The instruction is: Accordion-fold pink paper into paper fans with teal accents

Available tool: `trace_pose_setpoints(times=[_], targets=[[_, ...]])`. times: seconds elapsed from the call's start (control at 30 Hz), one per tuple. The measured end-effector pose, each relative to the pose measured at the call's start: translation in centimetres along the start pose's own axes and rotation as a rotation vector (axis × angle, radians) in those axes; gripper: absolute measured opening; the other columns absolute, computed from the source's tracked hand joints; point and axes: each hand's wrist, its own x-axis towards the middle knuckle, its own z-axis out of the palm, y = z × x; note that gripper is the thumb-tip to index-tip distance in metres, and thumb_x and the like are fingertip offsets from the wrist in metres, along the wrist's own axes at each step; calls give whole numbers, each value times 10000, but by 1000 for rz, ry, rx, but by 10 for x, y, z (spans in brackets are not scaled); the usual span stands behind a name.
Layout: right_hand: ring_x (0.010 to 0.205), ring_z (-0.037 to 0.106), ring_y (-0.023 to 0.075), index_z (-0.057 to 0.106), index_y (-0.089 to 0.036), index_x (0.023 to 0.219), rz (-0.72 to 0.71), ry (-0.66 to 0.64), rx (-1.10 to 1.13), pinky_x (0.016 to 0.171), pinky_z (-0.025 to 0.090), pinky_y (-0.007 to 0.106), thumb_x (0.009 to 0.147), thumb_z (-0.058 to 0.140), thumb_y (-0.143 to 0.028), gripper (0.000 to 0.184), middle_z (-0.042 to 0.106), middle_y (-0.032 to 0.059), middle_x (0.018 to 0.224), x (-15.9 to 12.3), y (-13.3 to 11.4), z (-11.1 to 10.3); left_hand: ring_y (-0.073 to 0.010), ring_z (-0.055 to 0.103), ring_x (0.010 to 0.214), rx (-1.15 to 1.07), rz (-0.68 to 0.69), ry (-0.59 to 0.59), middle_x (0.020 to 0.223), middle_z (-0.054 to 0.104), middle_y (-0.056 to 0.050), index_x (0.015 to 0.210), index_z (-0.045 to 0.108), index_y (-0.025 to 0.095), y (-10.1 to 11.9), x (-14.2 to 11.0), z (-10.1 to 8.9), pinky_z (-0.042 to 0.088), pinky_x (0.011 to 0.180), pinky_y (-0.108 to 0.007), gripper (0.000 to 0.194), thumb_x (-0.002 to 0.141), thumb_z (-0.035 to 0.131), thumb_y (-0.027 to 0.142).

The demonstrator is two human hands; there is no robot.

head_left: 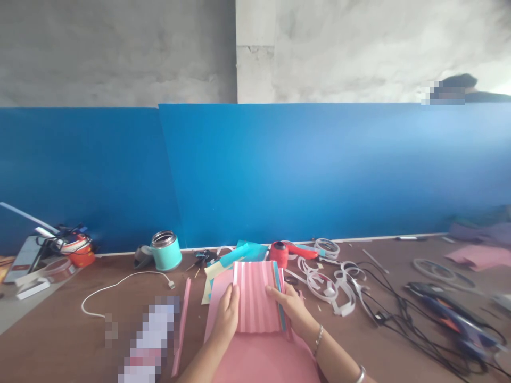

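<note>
1. L hand point(227, 311): narrow, gripping the left edge of the pink pleated sheet point(257, 303); most fingers hidden.
2. R hand point(295, 308): likewise narrow, gripping the sheet's right edge, thumb over the front face; a teal strip point(280, 298) shows along this edge.
3. Pleated sheet's position: centre, between both hands, above a larger pink sheet point(259, 356) on the brown surface point(48, 346); contact w/ the latter sheet can't be told.
4. Progress (judged): pleats done across the visible face, running approx. lengthwise; larger sheet flat, no folds seen. Reverse side hidden, so how much is left can't be told.
5. Adjacent, L: loose pink strip point(182, 324), white USB cable point(128, 275), teal mug point(167, 256).
6. Adjacent, far side & R: teal paper point(252, 250), red tool point(278, 256), coiled white strips point(325, 287), blue-and-black corded tool point(451, 316).
</note>
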Motion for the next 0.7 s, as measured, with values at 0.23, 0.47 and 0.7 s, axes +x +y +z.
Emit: trace_pose_setpoints(times=[0.23, 0.47, 0.7], targets=[[744, 576, 199, 613, -208, 735, -51, 80, -142, 695, 462, 275, 661, 717, -513, 330, 615, -23, 675, -1, 13, 9, -274, 400, 1326, -65, -97, 5, 1335, 561, -94, 1230, 536, 206, 3, -6, 10, 362, 1073, -342, 551, 806, 545, 558], [967, 616, 283, 640, -210, 1056, -149, -83, -58, 868, 484, 363, 708, 719, -485, 450, 697, 49, 988, -11, 5, 19, -285, 382, 1336, -60, -57, -79, 1347, 547, -104, 1211, 559, 187, 6, -12, 14, 356, 1081, -353, 575, 784, 554, 572], [1027, 609, 293, 666, -216, 1058, -220, -102, -93, 895, 490, 354, 730, 695, -507, 439, 701, 60, 1023, -16, -1, 23, -278, 384, 1336, -64, -84, -96, 1358, 536, -104, 1238, 546, 192, 0, -19, 21, 342, 1097, -347, 604, 776, 572, 581]])
